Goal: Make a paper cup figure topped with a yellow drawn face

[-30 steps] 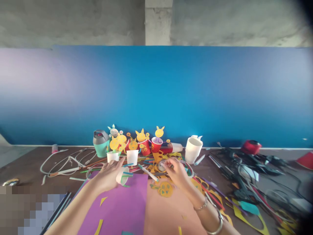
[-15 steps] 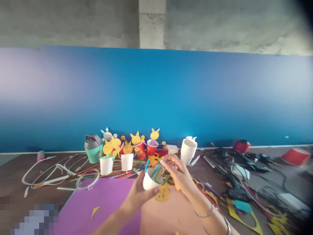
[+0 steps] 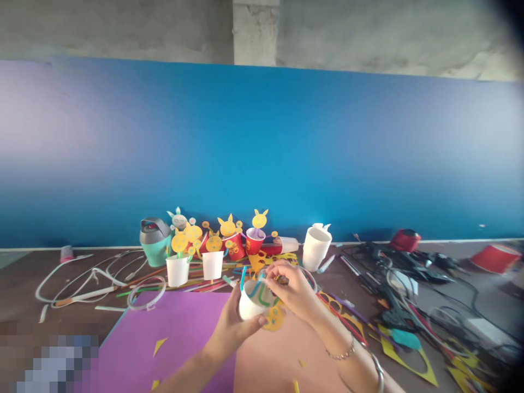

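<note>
My left hand (image 3: 233, 327) is wrapped round a white paper cup (image 3: 249, 310), tilted with its mouth towards me. A blue strip (image 3: 243, 277) stands up at the cup's left rim, and a bent green strip (image 3: 264, 299) lies inside. My right hand (image 3: 292, 289) is over the right rim, thumb and fingers pinched at the upper ends of the strips; what sits between the fingertips is too small to make out. Beside the cup, low on its right, is a round yellow paper face (image 3: 273, 318), partly behind the cup and my left thumb.
Under my hands lie purple paper (image 3: 184, 338) and peach paper (image 3: 282, 355). Behind stand a white cup with a yellow figure (image 3: 178, 271), red cups (image 3: 254, 245), stacked white cups (image 3: 316, 248) and a teal container (image 3: 155, 248). Cables and a black glue gun (image 3: 395, 316) crowd the right.
My right hand has moved slightly left and down, its fingertips now at the strips inside the cup. A small whitish bit at those fingertips no longer shows clearly. The left hand keeps its hold.
</note>
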A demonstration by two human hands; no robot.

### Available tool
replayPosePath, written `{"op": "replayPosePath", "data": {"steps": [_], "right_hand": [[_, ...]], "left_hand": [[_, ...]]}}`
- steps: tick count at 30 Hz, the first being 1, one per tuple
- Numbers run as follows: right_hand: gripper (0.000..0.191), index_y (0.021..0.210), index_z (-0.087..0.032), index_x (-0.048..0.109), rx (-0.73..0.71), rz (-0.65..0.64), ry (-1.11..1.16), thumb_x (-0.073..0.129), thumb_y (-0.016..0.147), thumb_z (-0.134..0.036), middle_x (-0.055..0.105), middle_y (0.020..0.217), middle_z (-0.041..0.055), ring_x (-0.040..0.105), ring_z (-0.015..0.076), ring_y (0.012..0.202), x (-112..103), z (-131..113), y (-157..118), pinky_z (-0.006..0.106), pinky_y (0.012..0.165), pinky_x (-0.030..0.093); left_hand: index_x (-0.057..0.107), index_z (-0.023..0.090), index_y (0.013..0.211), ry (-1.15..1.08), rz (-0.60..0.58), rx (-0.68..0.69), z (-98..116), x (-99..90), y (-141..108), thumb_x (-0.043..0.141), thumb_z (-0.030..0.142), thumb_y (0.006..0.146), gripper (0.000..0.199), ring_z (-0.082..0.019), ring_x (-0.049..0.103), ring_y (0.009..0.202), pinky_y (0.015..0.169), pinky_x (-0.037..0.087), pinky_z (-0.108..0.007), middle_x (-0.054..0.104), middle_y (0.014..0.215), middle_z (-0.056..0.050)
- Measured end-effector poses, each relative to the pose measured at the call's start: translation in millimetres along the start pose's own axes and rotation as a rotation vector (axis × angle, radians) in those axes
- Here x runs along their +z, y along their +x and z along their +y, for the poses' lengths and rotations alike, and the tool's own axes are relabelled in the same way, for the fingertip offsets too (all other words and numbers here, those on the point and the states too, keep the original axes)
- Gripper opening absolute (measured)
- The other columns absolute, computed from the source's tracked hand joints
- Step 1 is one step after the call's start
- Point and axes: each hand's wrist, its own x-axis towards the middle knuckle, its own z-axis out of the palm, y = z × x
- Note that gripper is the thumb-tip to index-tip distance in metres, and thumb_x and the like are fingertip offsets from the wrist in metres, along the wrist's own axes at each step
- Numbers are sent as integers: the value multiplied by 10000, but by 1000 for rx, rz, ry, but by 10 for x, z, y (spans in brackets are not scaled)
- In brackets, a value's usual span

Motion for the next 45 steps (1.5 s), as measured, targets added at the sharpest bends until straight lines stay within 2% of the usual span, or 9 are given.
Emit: {"op": "replayPosePath", "data": {"steps": [10,17,22,25,28,32,36,39,45], "right_hand": [[113,681,-190,601,-7,84,-83,606,794,-203,673,800,39,629,183,809,53,-45,-25,275,764,459],[148,686,-198,588,144,63,-74,609,789,-302,676,726,28,622,182,702,76,-135,-52,265,654,448],[178,657,-205,541,175,76,-11,627,767,-315,651,679,14,606,171,660,97,-140,-56,265,635,449],[158,788,-204,548,183,105,91,658,745,-309,642,695,0,608,168,662,122,-94,-56,261,623,460],[269,956,-188,590,209,67,176,675,742,-328,657,750,7,615,173,692,142,-31,-50,265,626,472],[225,769,-163,665,253,-31,214,676,745,-386,661,732,29,597,171,691,138,-12,-31,263,619,457],[212,650,-170,631,282,-31,310,704,694,-364,602,625,-11,532,131,596,118,-44,-21,233,547,406],[209,633,-174,626,281,-40,342,690,715,-355,578,590,-25,508,117,560,117,-31,-23,224,523,388],[246,805,-188,725,246,-15,259,645,793,-420,701,769,32,629,189,746,167,-1,-44,258,632,477]], "left_hand": [[489,177,1234,-10,2,-9,-30,12,-27,787,377,702,642,-297,591,1074,889,491,-360,631,1173,-131],[492,176,1229,3,29,-2,-41,34,-51,787,366,706,630,-308,591,1075,881,499,-364,631,1166,-130],[490,190,1219,-3,26,8,-37,49,-63,781,338,720,596,-322,563,1132,919,488,-383,613,1205,-127],[501,192,1196,-12,20,14,-30,56,-72,777,331,725,562,-320,552,1146,931,482,-381,620,1178,-119],[495,197,1214,-31,12,2,-13,69,-76,776,345,723,584,-315,569,1120,924,486,-387,625,1167,-116],[499,196,1229,-56,14,11,16,101,-74,797,375,692,640,-324,564,1132,936,479,-393,611,1212,-129],[492,202,1263,-85,0,15,-4,116,-76,809,367,680,683,-324,561,1148,948,475,-388,609,1235,-128],[471,217,1296,-83,-21,14,-44,107,-78,804,348,691,702,-320,566,1142,937,480,-390,606,1244,-126],[480,220,1266,7,35,33,-65,92,-92,809,358,676,689,-322,567,1126,930,478,-405,600,1236,-130]]}}
